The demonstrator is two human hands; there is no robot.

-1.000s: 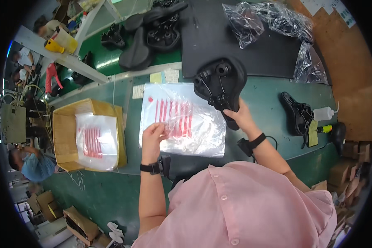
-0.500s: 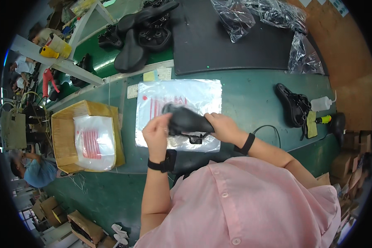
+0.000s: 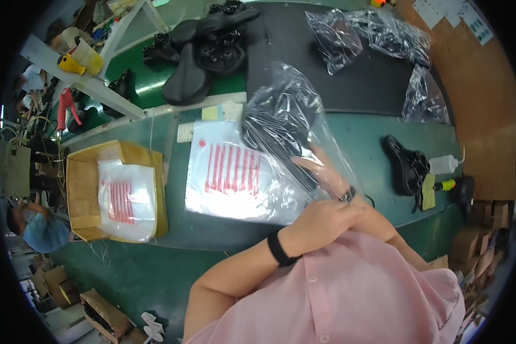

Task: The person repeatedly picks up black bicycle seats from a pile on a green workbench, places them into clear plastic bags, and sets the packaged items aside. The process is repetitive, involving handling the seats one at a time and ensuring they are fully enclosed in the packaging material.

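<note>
The left hand (image 3: 321, 221) is closed around the bottom edge of a clear bag (image 3: 292, 120), right in front of the pink shirt (image 3: 355, 292). The right hand (image 3: 327, 172) is partly inside the bag, seen through the plastic, and I cannot tell if it is open or closed. A black band sits on each wrist. The bag is lifted up off the table and tilts up and away. Inside it is a black saddle (image 3: 275, 129), blurry through the shiny plastic.

Under the bag, flat on the green table (image 3: 355, 137), lies a stack of bags (image 3: 235, 178) with red stripes. To the left is a brown box (image 3: 86, 166) with more striped bags in it. To the right, well apart, lies another saddle (image 3: 404, 166) upside down, next to a small white bottle (image 3: 444, 165).

Further back is a black mat (image 3: 361, 74) with crumpled clear bags on it. A pile of saddles (image 3: 206, 46) lies at the back left.
</note>
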